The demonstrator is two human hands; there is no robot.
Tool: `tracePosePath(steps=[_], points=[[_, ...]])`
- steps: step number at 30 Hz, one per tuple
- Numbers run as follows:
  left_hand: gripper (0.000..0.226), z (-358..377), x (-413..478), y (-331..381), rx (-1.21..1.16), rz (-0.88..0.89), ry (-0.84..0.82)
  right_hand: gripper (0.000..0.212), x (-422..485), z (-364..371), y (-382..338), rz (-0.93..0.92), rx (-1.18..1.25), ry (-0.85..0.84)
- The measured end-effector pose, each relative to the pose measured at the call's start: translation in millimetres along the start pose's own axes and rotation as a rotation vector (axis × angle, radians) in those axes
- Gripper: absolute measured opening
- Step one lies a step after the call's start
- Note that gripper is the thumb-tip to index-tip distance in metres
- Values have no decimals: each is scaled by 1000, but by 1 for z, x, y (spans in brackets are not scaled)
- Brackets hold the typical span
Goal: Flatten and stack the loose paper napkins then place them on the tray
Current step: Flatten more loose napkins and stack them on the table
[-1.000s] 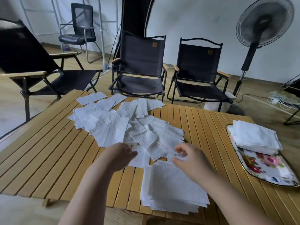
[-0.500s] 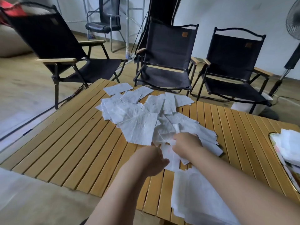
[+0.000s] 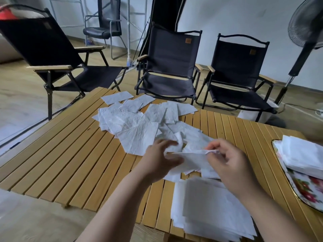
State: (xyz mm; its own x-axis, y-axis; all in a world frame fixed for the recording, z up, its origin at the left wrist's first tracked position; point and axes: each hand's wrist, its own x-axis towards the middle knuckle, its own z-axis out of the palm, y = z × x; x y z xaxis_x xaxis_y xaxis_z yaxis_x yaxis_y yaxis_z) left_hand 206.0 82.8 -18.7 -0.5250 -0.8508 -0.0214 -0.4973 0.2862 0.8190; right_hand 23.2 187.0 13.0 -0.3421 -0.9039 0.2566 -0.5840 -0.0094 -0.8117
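The crumpled napkin (image 3: 190, 157) is held just above the counter (image 3: 70, 154), at 6 o'clock of the loose pile (image 3: 138, 123). The left hand (image 3: 157, 163) is curled round its bunched end; the right hand (image 3: 232, 165) pinches the opposite edge. A hard pull could tear the thin paper. The flattened stack (image 3: 209, 212), at 6 o'clock, sits at the counter's near edge, where a forearm could knock it off.

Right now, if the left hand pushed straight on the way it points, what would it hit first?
The left hand grips a napkin, stretched to the right hand. Past that, likely the loose napkin pile on the table; depth is unclear.
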Motion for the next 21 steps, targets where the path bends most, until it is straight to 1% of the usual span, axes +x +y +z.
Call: tracePosePath(steps=[1,2,4,5,6,10,12,14,17,19,21], points=[[23,2,-3,4,-70,15,-48,20,-9,-7,-2,46,74,31],[7,3,-7,9,-149,29,-91,20,-17,-14,-3,94,141,46],[13,8,-15,16,-285,26,-180,19,-32,-27,-6,219,275,1],[15,11,-18,18,-320,12,-217,22,-38,-32,-5,286,303,-38],[18,13,-21,22,-320,11,-242,24,-43,-37,-1,340,280,-62],[32,25,-24,29,-142,23,-283,16,-54,-54,22,502,116,-106],[35,27,-21,30,-70,14,-324,14,-55,-61,30,537,75,-154],[32,28,-19,29,-2,3,-370,11,-55,-67,35,534,37,-182],[30,35,-18,24,82,-13,-375,10,-55,-72,48,532,-130,-238],[31,41,-18,20,150,-1,-393,17,-56,-71,56,553,-250,-317],[35,44,-15,15,216,-1,-379,29,-57,-68,60,570,-352,-368]])
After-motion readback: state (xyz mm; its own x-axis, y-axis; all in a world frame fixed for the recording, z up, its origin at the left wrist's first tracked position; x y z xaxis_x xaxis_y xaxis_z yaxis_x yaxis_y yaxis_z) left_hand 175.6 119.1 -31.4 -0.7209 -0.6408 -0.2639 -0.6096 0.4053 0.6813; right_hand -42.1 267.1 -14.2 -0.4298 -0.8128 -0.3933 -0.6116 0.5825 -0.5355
